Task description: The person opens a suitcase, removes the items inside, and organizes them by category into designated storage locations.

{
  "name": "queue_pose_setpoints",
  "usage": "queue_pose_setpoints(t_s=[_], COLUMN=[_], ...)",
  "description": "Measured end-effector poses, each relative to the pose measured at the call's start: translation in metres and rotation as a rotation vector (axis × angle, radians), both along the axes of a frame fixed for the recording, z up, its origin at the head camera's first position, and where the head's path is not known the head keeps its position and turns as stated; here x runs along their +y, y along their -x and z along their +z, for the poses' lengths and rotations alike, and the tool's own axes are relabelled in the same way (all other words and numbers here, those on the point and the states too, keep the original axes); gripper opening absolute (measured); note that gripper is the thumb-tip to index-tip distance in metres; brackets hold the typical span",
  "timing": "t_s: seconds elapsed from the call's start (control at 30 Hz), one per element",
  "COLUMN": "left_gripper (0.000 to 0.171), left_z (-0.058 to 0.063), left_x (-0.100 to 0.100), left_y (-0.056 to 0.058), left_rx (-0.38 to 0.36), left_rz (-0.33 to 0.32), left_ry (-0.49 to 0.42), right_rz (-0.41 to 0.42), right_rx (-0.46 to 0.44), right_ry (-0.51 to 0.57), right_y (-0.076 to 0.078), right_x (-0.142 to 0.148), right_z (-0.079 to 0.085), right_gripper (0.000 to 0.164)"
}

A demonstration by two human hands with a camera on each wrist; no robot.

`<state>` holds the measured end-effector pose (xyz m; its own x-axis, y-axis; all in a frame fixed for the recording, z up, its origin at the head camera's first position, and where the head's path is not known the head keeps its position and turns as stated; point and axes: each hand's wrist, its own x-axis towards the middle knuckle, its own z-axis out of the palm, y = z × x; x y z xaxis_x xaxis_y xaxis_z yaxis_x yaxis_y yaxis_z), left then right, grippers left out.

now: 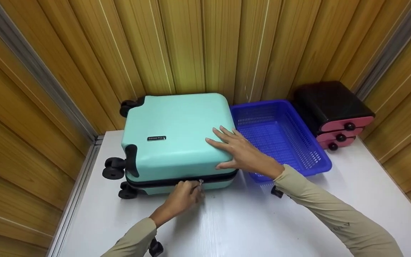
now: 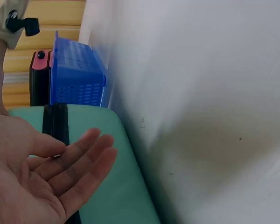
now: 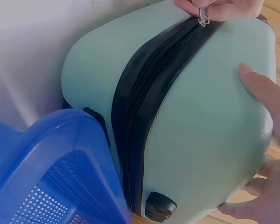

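A mint-green hard-shell suitcase [image 1: 177, 117] lies flat on the white table, its black wheels toward the left. My left hand [image 1: 182, 198] is at the front side and pinches the metal zipper pull [image 3: 204, 17] between thumb and finger. Past the pull, the black zipper [image 3: 144, 88] runs round the corner, its teeth showing in the right wrist view. My right hand [image 1: 239, 151] rests with spread fingers on the top shell near its right front corner. On the shell's top sits a small dark logo plate [image 1: 156, 138].
Right beside the suitcase stands a blue perforated plastic basket [image 1: 309, 150]. Behind it at the right is a black box with pink drawers and round black knobs [image 1: 334, 107]. Wood-panelled walls [image 1: 191, 46] close off the back and sides of the white table [image 1: 241, 221].
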<state>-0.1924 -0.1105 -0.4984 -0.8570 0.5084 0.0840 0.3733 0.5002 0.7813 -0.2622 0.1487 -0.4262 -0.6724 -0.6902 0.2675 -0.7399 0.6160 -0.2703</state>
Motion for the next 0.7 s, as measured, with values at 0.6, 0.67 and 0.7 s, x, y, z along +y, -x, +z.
queue_pose_setpoints(t_s=[0.6, 0.67, 0.7], left_gripper=[0.023, 0.023, 0.023], left_z=[0.000, 0.001, 0.001], left_x=[-0.032, -0.040, -0.044], left_y=[-0.001, -0.002, -0.002], left_rx=[-0.205, -0.192, -0.189], left_rz=[-0.028, -0.031, -0.031], left_ry=[-0.139, -0.122, -0.118], right_rz=[0.012, 0.010, 0.008], right_rx=[-0.008, -0.011, -0.011], right_ry=[0.000, 0.004, 0.007], right_y=[-0.002, -0.002, -0.002], right_x=[-0.001, 0.000, 0.000], right_z=[0.004, 0.004, 0.004], right_gripper=[0.087, 0.088, 0.088])
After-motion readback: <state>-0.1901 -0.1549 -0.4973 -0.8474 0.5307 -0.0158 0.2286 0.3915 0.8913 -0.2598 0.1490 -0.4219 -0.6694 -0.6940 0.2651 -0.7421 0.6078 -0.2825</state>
